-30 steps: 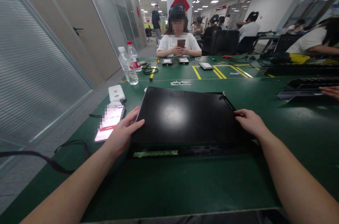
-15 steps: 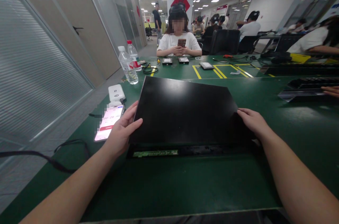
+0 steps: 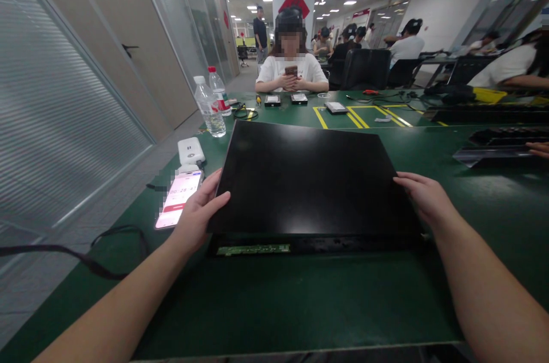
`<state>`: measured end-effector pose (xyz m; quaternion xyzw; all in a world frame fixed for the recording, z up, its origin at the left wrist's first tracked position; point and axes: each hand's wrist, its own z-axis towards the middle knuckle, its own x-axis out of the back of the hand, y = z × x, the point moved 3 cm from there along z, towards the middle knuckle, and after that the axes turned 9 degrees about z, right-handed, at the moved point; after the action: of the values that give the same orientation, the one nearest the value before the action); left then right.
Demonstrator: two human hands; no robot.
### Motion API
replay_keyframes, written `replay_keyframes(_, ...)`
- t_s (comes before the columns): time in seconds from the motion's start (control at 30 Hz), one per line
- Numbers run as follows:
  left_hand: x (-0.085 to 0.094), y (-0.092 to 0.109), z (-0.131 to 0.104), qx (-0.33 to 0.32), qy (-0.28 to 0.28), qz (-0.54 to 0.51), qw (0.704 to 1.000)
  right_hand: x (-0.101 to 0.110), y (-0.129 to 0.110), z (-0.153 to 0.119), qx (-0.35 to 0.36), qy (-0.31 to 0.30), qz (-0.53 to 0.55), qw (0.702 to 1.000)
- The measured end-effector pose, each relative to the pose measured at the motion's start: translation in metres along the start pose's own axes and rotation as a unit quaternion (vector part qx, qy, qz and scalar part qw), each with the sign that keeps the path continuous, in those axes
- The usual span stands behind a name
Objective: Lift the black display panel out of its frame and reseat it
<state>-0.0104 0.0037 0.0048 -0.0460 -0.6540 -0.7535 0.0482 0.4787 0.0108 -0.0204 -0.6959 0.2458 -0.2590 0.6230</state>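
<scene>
A flat black display panel (image 3: 309, 180) with a glossy surface lies tilted between my hands, over the green table. My left hand (image 3: 203, 208) grips its left edge, the thumb on top and the fingers behind. At the right edge, my right hand (image 3: 422, 197) pinches the panel, its fingertips on the rim. Along the near edge, below the panel, runs a dark strip with a green circuit board (image 3: 254, 250) at its left part. Whether that strip is joined to the panel, I cannot tell.
Left of the panel are a lit phone (image 3: 180, 198), a white power bank (image 3: 191, 151) and two water bottles (image 3: 210, 108). Hard drives (image 3: 335, 107) sit across the table, before a seated person holding a phone. At right, another person's hand (image 3: 538, 150) touches dark metal-like parts (image 3: 493, 155).
My right hand has moved slightly right along with the panel's right side, and the panel now spreads wider and flatter. My left hand keeps its grip.
</scene>
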Motion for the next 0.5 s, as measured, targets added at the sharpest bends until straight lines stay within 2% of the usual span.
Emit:
replay_keyframes(0.07, 0.002, 0.002, 0.001, 0.009, 0.012, -0.011, 1.000, 0.000, -0.009, -0.008, -0.043, -0.003, 0.066, 0.997)
replay_keyframes(0.13, 0.003, 0.003, 0.003, 0.017, 0.020, -0.027, 0.999, -0.002, -0.020, -0.015, -0.060, -0.040, 0.114, 0.991)
replay_keyframes(0.27, 0.003, 0.005, 0.004, 0.022, 0.020, -0.043, 0.999, -0.003, -0.035, -0.027, -0.086, -0.079, 0.257, 0.959)
replay_keyframes(0.4, 0.000, 0.007, 0.002, 0.018, 0.000, -0.024, 1.000, -0.005, -0.036, -0.037, -0.151, -0.086, 0.298, 0.939)
replay_keyframes(0.5, 0.001, 0.008, 0.002, -0.012, -0.013, 0.025, 1.000, -0.002, -0.036, -0.037, -0.122, -0.062, 0.341, 0.930)
